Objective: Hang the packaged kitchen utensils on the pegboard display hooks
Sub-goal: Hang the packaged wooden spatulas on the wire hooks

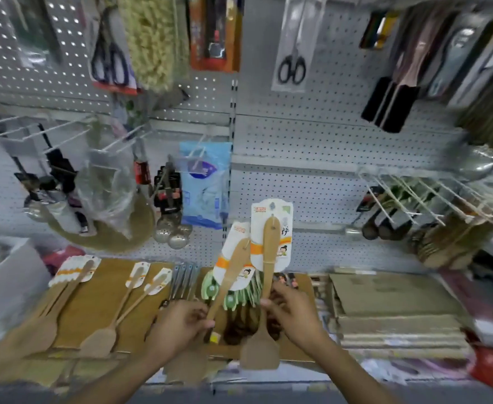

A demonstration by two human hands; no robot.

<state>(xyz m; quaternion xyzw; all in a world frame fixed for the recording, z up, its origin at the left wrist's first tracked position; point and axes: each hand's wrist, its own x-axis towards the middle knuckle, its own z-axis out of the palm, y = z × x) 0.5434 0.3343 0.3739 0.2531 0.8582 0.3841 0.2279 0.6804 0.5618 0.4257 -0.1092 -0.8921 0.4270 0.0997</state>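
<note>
Wooden spatulas on printed cards are being held up at lower centre, before the pegboard (312, 132). The left hand (178, 322) is reaching in, fingers curled around the tilted spatula (229, 275); the right hand (293, 312) is pinching the upright spatula (268, 258) at its handle.

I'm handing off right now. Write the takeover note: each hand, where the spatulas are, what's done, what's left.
Left hand: gripping the handle of the tilted wooden spatula, carded end up.
Right hand: holding the upright wooden spatula, its card raised toward the pegboard but not on a hook.
Waiting on the cardboard: the stacked spatulas at left and the spatula pair beside them.
Done: no wooden spatula visibly hung.
Left: hang both held spatulas, then those on the cardboard.
</note>
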